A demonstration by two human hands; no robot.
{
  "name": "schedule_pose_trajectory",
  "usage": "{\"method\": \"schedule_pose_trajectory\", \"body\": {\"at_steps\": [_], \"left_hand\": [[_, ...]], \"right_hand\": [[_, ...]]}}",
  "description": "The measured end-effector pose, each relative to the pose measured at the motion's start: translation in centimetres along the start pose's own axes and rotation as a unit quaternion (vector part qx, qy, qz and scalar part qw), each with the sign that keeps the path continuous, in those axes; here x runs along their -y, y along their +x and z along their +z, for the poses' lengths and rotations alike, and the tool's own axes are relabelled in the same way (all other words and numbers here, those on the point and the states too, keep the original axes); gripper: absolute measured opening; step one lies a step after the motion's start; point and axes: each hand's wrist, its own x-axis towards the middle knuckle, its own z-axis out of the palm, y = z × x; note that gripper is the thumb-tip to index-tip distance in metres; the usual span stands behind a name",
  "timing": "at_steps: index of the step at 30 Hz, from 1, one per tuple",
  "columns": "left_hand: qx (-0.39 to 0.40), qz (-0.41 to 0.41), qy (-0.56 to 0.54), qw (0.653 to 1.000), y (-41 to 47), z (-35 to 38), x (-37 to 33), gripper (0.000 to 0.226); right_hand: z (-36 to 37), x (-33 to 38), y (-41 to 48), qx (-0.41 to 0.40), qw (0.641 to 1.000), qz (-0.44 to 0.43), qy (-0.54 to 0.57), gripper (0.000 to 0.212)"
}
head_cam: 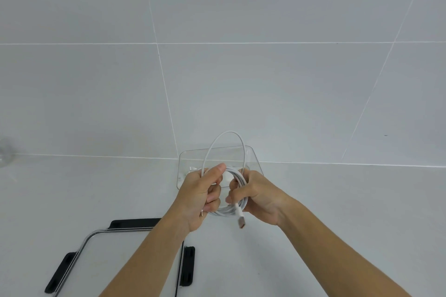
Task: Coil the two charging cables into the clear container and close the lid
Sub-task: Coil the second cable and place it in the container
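Observation:
A white charging cable [226, 211] is wound into a coil held between both hands, just in front of the clear container [255, 159]. One loose loop rises over the container. My left hand [200, 198] grips the coil's left side. My right hand [255, 198] grips its right side, and a plug end [241, 220] hangs below the right thumb. Something white lies inside the container behind my hands; I cannot tell whether it is the second cable. The clear lid [101, 248] with black clips lies flat at the lower left, partly under my left forearm.
The surface is a white tiled counter that meets a white tiled wall [241, 55] right behind the container. A blurred clear glass object [6, 152] sits at the far left edge.

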Motion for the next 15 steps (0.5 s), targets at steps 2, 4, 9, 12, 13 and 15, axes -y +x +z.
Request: {"method": "schedule_pose_trajectory", "body": {"at_steps": [2,4,9,12,13,15], "left_hand": [[-0.001,0.012,0.017,1.000,0.1,0.2,0.1,0.032],[-0.017,0.024,0.026,0.999,0.3,0.3,0.1,0.033],[-0.069,0.031,-0.005,0.997,1.0,-0.9,-0.3,0.037],[-0.081,0.017,-0.038,0.996,1.0,-1.4,-0.3,0.043],[-0.087,0.016,-0.044,0.995,1.1,-1.6,-0.4,0.045],[-0.100,0.021,-0.059,0.993,1.3,-2.1,-0.5,0.049]], "right_hand": [[-0.1,-0.4,0.3,-0.024,1.000,0.015,0.002,0.031],[0.0,-0.7,0.4,-0.028,0.999,0.044,0.009,0.034],[0.2,-0.8,-0.1,0.014,0.994,0.089,-0.056,0.025],[-0.2,-0.1,-0.3,0.012,0.991,0.076,-0.112,0.023],[-0.4,0.0,-0.4,0.009,0.988,0.071,-0.135,0.022],[-1.1,0.0,-0.5,0.009,0.982,0.069,-0.173,0.026]]}}
